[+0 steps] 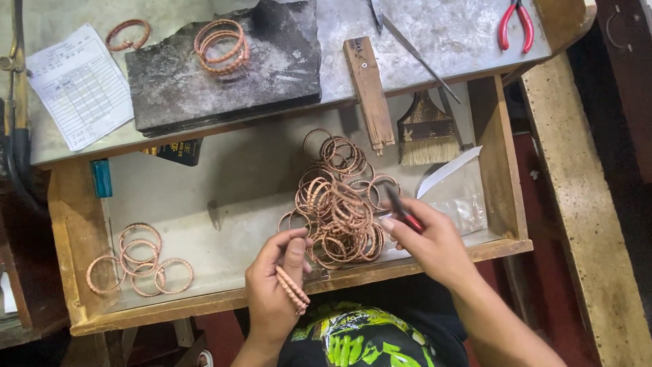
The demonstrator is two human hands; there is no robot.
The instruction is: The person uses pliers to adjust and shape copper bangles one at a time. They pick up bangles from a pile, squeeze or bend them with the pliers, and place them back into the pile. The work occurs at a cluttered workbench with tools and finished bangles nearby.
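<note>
The left hand [275,289] pinches a copper bangle [292,289] near the front edge of an open wooden drawer [78,231]. The right hand [431,241] grips small red-handled pliers [402,212] beside a heap of bangles [339,200]. Five more rings [139,261] lie at the drawer's left.

- Copper-coloured twisted bangle [292,288], held edge-on in the left hand [272,292], sits at six o'clock, over the drawer's front edge.
- Small pliers [402,212] with red handles and dark jaws, pinched in the right hand [435,245], point up toward eleven o'clock.
- Heap of copper bangles [339,200], tangled and overlapping, lies between the hands at centre, just beside the pliers' tip.
</note>
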